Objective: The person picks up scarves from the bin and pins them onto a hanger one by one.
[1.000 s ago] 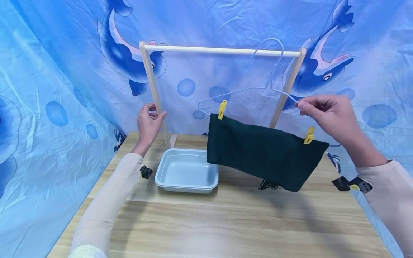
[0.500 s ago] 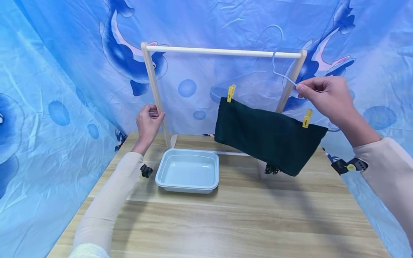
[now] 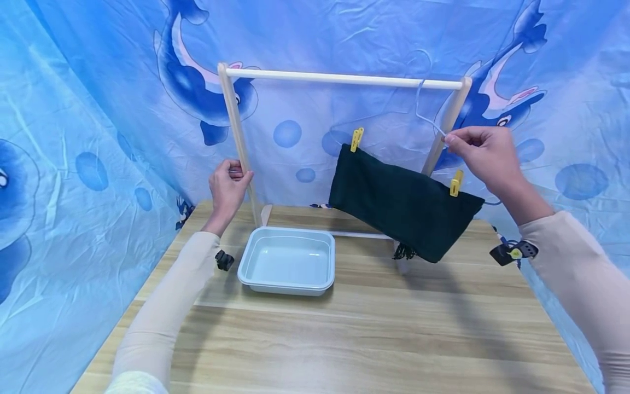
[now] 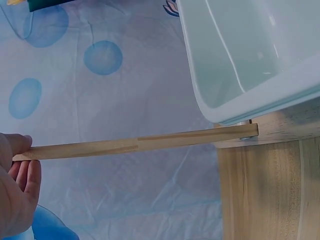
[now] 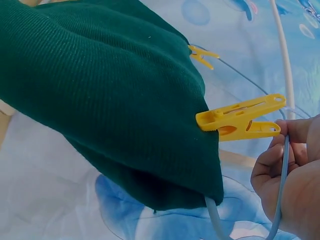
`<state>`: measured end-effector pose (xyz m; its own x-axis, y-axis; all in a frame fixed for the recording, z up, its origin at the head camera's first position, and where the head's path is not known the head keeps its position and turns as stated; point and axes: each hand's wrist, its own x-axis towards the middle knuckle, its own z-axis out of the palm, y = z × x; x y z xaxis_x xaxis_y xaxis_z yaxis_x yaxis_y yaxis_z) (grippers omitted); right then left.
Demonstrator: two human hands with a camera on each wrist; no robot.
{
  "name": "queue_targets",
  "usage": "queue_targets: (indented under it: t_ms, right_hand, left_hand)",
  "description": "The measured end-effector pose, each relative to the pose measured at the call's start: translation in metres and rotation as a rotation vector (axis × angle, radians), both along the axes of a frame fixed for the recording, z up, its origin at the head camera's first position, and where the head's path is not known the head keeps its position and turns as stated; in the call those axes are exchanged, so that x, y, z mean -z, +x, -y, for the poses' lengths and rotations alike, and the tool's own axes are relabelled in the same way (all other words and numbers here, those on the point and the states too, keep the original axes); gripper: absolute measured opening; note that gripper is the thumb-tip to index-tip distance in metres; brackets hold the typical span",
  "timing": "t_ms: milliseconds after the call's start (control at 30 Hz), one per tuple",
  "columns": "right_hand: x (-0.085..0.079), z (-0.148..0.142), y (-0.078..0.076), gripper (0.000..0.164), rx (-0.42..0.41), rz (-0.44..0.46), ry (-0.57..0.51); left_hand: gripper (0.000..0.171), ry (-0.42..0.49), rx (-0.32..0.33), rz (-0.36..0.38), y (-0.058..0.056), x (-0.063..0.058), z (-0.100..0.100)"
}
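My left hand (image 3: 227, 189) grips the left post (image 3: 236, 126) of a wooden rack, thumb on one side and fingers curled behind, as the left wrist view shows. With my right hand (image 3: 487, 156) I pinch the right shoulder of a pale blue wire hanger (image 3: 431, 123). Over the hanger's lower wire hangs a folded dark green knit scarf (image 3: 403, 200), tilted down to the right, with fringe at its bottom. Two yellow clothespins (image 5: 245, 117) clip it on. The hanger's hook rises above the rack's top rail (image 3: 344, 79), its stem overlapping the rail in the head view.
A light blue plastic basin (image 3: 285, 287) stands on the wooden table (image 3: 315, 345), close to the foot of the left post. Behind hangs a blue curtain (image 3: 305, 33) with dolphin prints. A white lower bar (image 3: 359, 235) joins the rack's feet.
My right hand has raised the hanger and scarf, then shifted left and slightly down, with the hook ending above the rail. My left hand has stayed on the post.
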<state>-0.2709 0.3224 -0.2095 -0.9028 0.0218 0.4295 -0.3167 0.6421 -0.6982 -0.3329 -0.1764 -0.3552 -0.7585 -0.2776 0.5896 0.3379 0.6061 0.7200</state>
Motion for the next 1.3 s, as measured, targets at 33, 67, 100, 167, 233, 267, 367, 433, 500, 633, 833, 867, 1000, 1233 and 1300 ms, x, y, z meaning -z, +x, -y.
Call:
queue_targets:
  t_ms: [33, 67, 100, 167, 233, 267, 367, 433, 500, 633, 833, 867, 1000, 1233, 1300]
  right_hand:
    - [0.002, 0.0, -0.001, 0.044, 0.0, 0.005, -0.003]
    - [0.005, 0.0, -0.002, 0.044, -0.002, 0.009, -0.005]
    - [0.007, 0.0, -0.003, 0.044, -0.005, 0.011, -0.01]
    - [0.011, -0.001, -0.003, 0.044, -0.013, 0.016, -0.021]
    - [0.016, -0.001, -0.004, 0.044, -0.018, 0.024, -0.03]
    - [0.018, -0.001, -0.005, 0.043, -0.022, 0.023, -0.032]
    - [0.025, 0.0, -0.005, 0.043, -0.033, 0.011, -0.025]
    - [0.029, 0.001, -0.005, 0.043, -0.041, 0.002, -0.021]
    - [0.031, 0.001, -0.004, 0.043, -0.047, -0.004, -0.018]
    - [0.036, 0.002, -0.003, 0.043, -0.052, -0.007, -0.025]
    - [0.042, 0.002, -0.004, 0.043, -0.058, -0.011, -0.049]
    - [0.043, 0.002, -0.005, 0.043, -0.063, -0.014, -0.053]
    - [0.045, 0.001, -0.007, 0.04, -0.088, -0.037, -0.034]
    - [0.042, -0.001, -0.006, 0.041, -0.095, -0.012, 0.042]
    - [0.04, -0.002, -0.005, 0.042, -0.096, 0.01, 0.05]
  left_hand:
    - [0.03, 0.0, 0.001, -0.001, 0.0, 0.0, 0.0]
    - [0.03, 0.001, 0.003, -0.003, 0.0, 0.0, 0.0]
    - [0.03, 0.001, 0.003, -0.004, 0.0, 0.0, 0.0]
    - [0.03, 0.0, 0.006, -0.005, 0.0, 0.0, 0.0]
    - [0.03, 0.002, 0.008, -0.007, 0.0, -0.001, -0.001]
    - [0.03, 0.004, 0.009, -0.007, 0.0, -0.001, -0.001]
    - [0.03, 0.013, 0.016, -0.01, 0.0, -0.001, -0.002]
    - [0.03, 0.019, 0.02, -0.013, 0.0, -0.001, -0.003]
    - [0.03, 0.018, 0.023, -0.019, 0.0, -0.001, -0.004]
    - [0.03, 0.017, 0.025, -0.027, 0.0, 0.0, -0.005]
    - [0.03, 0.019, 0.027, -0.026, 0.001, -0.001, -0.006]
    - [0.03, 0.02, 0.029, -0.025, 0.001, -0.001, -0.006]
    - [0.031, 0.02, 0.038, -0.027, 0.001, -0.001, -0.006]
    - [0.033, 0.033, 0.046, -0.021, 0.001, 0.0, -0.005]
    - [0.033, 0.036, 0.047, -0.02, 0.002, -0.001, -0.005]
